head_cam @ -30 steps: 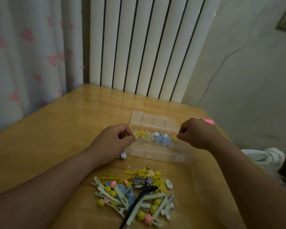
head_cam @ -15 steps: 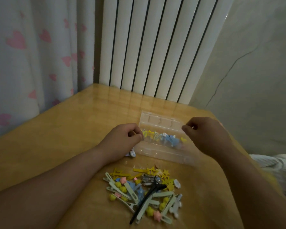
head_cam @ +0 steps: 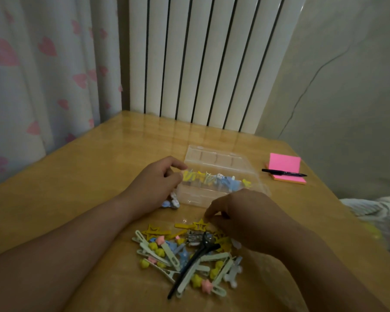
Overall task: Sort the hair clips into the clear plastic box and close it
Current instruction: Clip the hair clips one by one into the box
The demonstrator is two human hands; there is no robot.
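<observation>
One yellow star clip [head_cam: 200, 224] touches the curled right hand [head_cam: 245, 218], grasp unclear; left hand [head_cam: 155, 183] pinches box [head_cam: 198, 197].

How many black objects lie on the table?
2: a black pen lying across the pink sticky notes, and a long black hair clip atop the clip pile; others may be hidden underneath.

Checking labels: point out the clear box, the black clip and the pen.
clear box [head_cam: 196, 195], head view, front wall.
black clip [head_cam: 208, 247], head view, wide upper end.
pen [head_cam: 284, 173], head view, barrel.

One clear box [head_cam: 197, 197], one black pen [head_cam: 283, 174], one black clip [head_cam: 190, 262].
</observation>
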